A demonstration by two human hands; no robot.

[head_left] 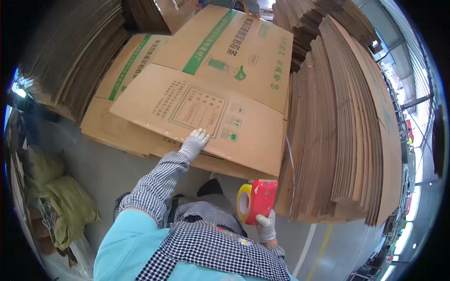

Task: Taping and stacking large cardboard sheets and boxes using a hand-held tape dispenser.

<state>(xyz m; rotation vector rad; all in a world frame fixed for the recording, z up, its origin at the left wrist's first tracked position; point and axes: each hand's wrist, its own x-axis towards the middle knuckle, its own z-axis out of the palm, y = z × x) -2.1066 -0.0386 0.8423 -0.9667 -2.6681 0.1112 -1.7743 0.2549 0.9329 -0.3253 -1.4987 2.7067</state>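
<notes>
My left hand, in a white glove, rests with its fingers stretched out on the near edge of a flattened cardboard box. This box is brown, with green and dark print, and lies on top of other flat cartons. In my right hand, also gloved, is a red tape dispenser with a yellow roll of tape on its left side. The dispenser is held upright just off the box's near right corner. Part of the right hand's grip is hidden behind the dispenser.
Tall stacks of flat cardboard stand on the right, and more cardboard rises at the left. A green woven sack sits on the floor at lower left. Across the box, another person's hand is at its far edge.
</notes>
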